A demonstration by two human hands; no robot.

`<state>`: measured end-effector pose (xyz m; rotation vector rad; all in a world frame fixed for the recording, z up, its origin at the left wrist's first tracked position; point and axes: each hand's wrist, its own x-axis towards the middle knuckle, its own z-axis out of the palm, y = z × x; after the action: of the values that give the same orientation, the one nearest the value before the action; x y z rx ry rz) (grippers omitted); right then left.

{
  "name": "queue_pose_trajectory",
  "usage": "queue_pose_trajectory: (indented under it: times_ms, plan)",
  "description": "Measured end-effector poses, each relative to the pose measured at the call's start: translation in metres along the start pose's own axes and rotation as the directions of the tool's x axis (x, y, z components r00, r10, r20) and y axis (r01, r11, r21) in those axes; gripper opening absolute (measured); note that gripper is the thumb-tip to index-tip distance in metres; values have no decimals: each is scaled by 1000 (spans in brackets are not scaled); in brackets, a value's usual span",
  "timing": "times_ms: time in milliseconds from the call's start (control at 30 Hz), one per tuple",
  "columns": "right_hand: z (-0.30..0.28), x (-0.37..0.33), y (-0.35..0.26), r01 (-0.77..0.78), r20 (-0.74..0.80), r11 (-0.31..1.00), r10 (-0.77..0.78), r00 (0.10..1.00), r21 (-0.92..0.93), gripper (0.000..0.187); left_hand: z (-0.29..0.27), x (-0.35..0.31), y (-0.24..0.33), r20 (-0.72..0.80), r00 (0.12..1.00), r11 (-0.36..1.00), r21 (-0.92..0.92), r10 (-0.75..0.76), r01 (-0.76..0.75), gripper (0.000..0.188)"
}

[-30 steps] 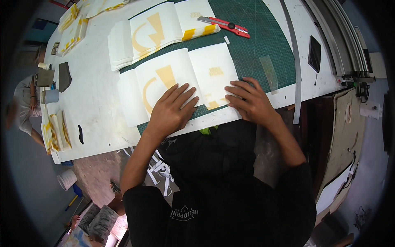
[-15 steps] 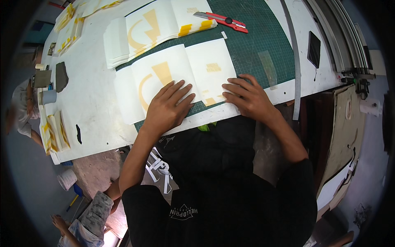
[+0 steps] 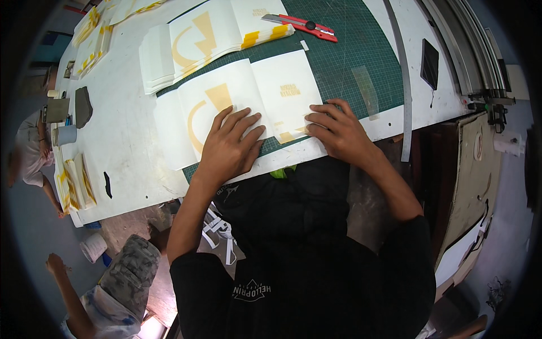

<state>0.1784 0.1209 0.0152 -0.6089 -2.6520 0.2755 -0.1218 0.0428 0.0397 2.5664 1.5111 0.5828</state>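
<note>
Left hand (image 3: 228,148) and right hand (image 3: 337,131) lie flat, fingers spread, grasping nothing, pinning the white folded sheet (image 3: 237,104) onto the green cutting mat (image 3: 350,62) (likely creasing it). Red utility knife (image 3: 302,24) rests at the mat's far edge.

Bare green cutting mat (image 3: 344,62) lies open right of the folded sheet (image 3: 243,107), hemmed by the red utility knife (image 3: 307,24) above, a grey metal strip (image 3: 402,85) at right, and stacked printed sheets (image 3: 192,42) crowding the upper left.
</note>
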Motion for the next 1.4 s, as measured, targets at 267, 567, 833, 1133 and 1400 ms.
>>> queue_pose_trajectory:
  times_ms: [267,567,833,1133,1400]
  plan:
    - [2,2,-3,9,-37,1000,-10,999,-26,19,14,12,23,-90,996,983,-183,4,-20,35]
    - [-1,1,2,35,-20,999,-34,999,15,21,23,11,24,-71,997,989,-151,-16,5,35]
    - [2,0,0,94,-22,988,-98,995,-125,24,24,13,30,-97,993,988,-143,-67,53,34]
    - [2,5,-4,9,-96,1000,-7,995,23,22,33,14,31,-196,977,986,-154,-87,57,14]
    - [8,6,-1,-34,-109,997,40,993,64,17,35,15,34,-206,972,983,-167,-116,82,15]
